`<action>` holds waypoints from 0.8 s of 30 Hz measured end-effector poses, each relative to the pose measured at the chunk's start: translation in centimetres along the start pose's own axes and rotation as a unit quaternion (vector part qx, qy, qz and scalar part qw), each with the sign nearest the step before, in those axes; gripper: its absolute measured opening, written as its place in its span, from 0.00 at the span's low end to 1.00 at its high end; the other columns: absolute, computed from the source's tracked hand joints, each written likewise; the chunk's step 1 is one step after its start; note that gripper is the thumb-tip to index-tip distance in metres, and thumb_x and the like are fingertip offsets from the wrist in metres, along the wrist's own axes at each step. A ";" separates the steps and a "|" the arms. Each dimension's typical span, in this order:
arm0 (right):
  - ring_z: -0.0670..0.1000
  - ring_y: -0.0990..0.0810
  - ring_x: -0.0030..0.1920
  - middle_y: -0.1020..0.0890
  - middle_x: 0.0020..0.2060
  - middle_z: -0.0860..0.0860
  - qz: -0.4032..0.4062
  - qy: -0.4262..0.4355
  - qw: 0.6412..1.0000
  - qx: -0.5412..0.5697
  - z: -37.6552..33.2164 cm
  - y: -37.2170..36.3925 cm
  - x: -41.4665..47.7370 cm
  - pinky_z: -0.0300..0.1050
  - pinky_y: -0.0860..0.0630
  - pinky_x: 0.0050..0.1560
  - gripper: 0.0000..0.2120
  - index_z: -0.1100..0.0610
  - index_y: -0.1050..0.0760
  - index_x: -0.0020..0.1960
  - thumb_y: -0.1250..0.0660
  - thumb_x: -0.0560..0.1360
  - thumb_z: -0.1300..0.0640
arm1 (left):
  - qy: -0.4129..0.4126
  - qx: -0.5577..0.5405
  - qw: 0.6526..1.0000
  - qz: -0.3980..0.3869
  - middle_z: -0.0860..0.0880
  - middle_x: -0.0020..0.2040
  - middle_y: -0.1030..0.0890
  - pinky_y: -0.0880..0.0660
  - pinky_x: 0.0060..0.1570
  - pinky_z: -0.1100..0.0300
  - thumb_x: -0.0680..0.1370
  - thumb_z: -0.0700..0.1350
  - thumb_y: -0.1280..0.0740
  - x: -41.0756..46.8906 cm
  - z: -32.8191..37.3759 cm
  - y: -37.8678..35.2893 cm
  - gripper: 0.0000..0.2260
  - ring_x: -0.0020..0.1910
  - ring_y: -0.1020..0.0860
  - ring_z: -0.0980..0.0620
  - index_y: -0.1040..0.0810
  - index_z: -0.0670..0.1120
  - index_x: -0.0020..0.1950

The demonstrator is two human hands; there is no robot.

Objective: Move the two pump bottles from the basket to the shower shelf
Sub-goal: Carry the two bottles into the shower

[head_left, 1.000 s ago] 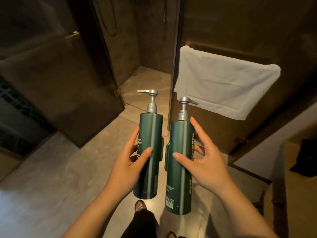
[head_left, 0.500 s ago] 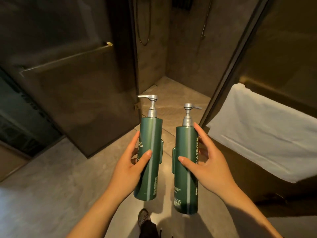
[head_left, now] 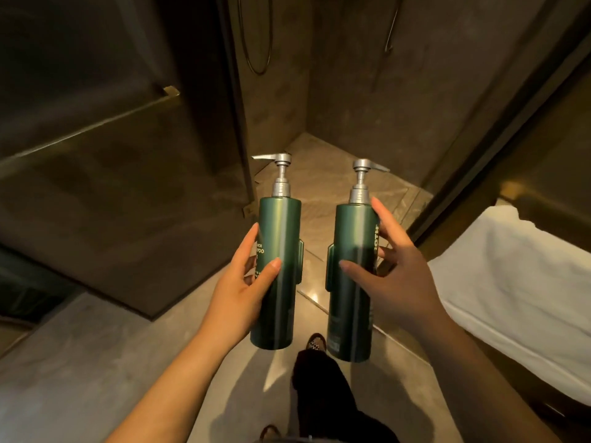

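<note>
Two tall dark green pump bottles with silver pump heads are held upright in front of me, over the bathroom floor. My left hand (head_left: pixel 238 289) grips the left pump bottle (head_left: pixel 279 238), whose spout points left. My right hand (head_left: pixel 388 276) grips the right pump bottle (head_left: pixel 353 241), whose spout points right. A gap of about a hand's width separates the bottles. No basket and no shower shelf are in view.
The shower stall (head_left: pixel 319 174) opens straight ahead, with hoses hanging on its back walls. A dark glass door (head_left: pixel 128 187) stands at the left. A white towel (head_left: pixel 511 289) hangs on a rail at the right. My leg and shoe (head_left: pixel 315 343) show below the bottles.
The view has swung toward the shower opening and come closer to it. The towel has slid to the right edge. The bottles are held slightly farther apart, the grips unchanged.
</note>
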State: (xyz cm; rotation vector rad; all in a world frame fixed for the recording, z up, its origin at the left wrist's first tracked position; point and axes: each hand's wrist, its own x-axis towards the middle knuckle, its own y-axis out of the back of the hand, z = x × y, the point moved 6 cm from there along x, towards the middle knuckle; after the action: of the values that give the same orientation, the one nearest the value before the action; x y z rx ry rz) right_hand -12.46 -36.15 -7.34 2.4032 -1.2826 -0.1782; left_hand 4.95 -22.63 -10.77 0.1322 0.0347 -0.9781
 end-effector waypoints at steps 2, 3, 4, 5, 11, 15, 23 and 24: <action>0.32 0.31 0.51 0.37 0.53 0.20 0.015 -0.009 1.000 0.004 1.0 0.8 3.5 0.30 0.32 0.43 0.45 0.22 0.48 0.66 0.24 0.65 0.50 | -0.004 0.011 1.000 -0.004 0.64 0.62 0.31 0.31 0.43 0.79 0.74 0.50 0.35 3.7 0.5 -0.9 0.30 0.53 0.27 0.75 0.43 0.60 0.72; 0.31 0.31 0.50 0.37 0.52 0.20 0.020 -0.012 1.000 0.006 1.2 1.3 5.3 0.32 0.32 0.43 0.45 0.22 0.48 0.65 0.24 0.65 0.50 | -0.008 0.016 1.000 -0.004 0.63 0.64 0.31 0.31 0.43 0.79 0.74 0.50 0.35 5.7 0.9 -1.3 0.29 0.53 0.28 0.76 0.43 0.61 0.72; 0.31 0.31 0.50 0.37 0.52 0.19 0.024 -0.012 1.000 0.007 1.4 1.9 7.1 0.32 0.32 0.42 0.44 0.21 0.48 0.65 0.24 0.65 0.50 | -0.013 0.018 1.000 -0.006 0.62 0.65 0.31 0.31 0.43 0.79 0.75 0.48 0.35 7.6 1.4 -1.8 0.28 0.53 0.28 0.76 0.43 0.61 0.72; 0.30 0.31 0.50 0.37 0.51 0.18 0.026 -0.009 1.000 0.007 1.4 2.4 8.8 0.32 0.32 0.43 0.44 0.22 0.48 0.65 0.24 0.65 0.51 | -0.017 0.019 1.000 -0.011 0.61 0.65 0.31 0.31 0.42 0.79 0.76 0.47 0.35 9.6 1.9 -2.3 0.28 0.54 0.28 0.76 0.43 0.62 0.71; 0.37 0.32 0.59 0.38 0.56 0.21 0.017 0.005 0.999 0.029 1.8 3.5 18.4 0.45 0.26 0.57 0.43 0.29 0.45 0.70 0.25 0.67 0.54 | -0.029 0.030 0.999 -0.019 0.71 0.56 0.30 0.30 0.40 0.79 0.74 0.51 0.35 19.2 4.7 -3.8 0.25 0.51 0.26 0.74 0.42 0.74 0.62; 0.40 0.32 0.60 0.37 0.57 0.24 0.004 -0.007 0.999 0.032 2.7 2.4 23.2 0.43 0.27 0.56 0.43 0.30 0.45 0.70 0.25 0.67 0.55 | -0.012 0.022 1.000 -0.002 0.69 0.57 0.30 0.29 0.41 0.78 0.72 0.53 0.35 23.6 4.5 -3.0 0.26 0.53 0.26 0.73 0.42 0.70 0.65; 0.34 0.31 0.59 0.36 0.54 0.21 0.017 -0.023 0.999 0.029 4.1 0.4 34.2 0.41 0.28 0.58 0.42 0.32 0.43 0.71 0.25 0.67 0.56 | 0.003 0.018 1.000 -0.008 0.77 0.51 0.27 0.30 0.44 0.78 0.77 0.45 0.36 35.6 3.2 -1.4 0.26 0.52 0.28 0.77 0.42 0.67 0.68; 0.29 0.32 0.57 0.36 0.54 0.20 0.024 -0.023 0.999 0.024 4.1 0.4 35.9 0.35 0.30 0.55 0.42 0.32 0.43 0.71 0.25 0.67 0.57 | 0.000 0.023 1.000 -0.012 0.79 0.50 0.28 0.31 0.43 0.80 0.77 0.45 0.36 37.4 3.4 -1.3 0.26 0.51 0.29 0.78 0.43 0.68 0.66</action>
State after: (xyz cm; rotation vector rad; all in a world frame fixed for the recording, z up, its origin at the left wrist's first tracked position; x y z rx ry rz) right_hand 6.37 -66.93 -8.08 2.4191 -1.3787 -0.1923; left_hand 24.70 -54.62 -10.84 0.1734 0.0137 -1.0031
